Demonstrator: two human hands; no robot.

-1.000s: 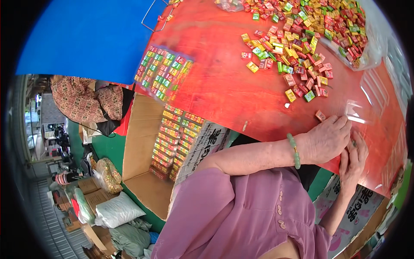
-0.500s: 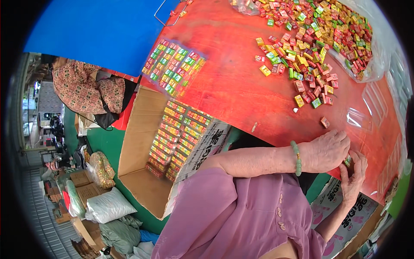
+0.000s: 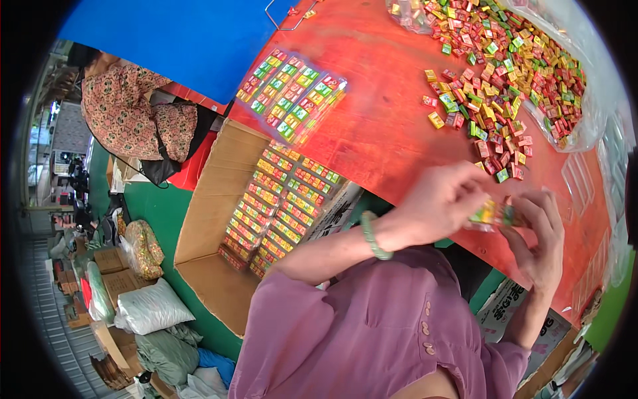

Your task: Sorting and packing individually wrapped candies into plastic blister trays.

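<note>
Over the red table's near edge, a clear plastic strip tray [image 3: 490,214] with small coloured boxes in it lies between my two hands. My right hand [image 3: 539,229] is closed round its right end, thumb below and fingers above. My left hand [image 3: 432,203], with a green bead bracelet [image 3: 373,236] on the wrist, is somewhat blurred; its curled fingers and thumb meet at the tray's left end. Just beyond the hands spreads a loose pile of small red, yellow and green boxes [image 3: 495,120]. Fingers partly hide the tray's contents.
Filled clear trays [image 3: 292,93] lie together on the red table [image 3: 372,133]. Below the edge, an open carton [image 3: 212,199] holds rows of filled trays. Empty clear trays [image 3: 578,179] lie at right beside a plastic bag [image 3: 591,126]. A blue surface [image 3: 166,40] adjoins; another person [image 3: 133,120] sits far left.
My hands have moved left and apart, bringing the filled strip tray into clearer sight. A lone red box near them no longer shows. The whole view has shifted slightly.
</note>
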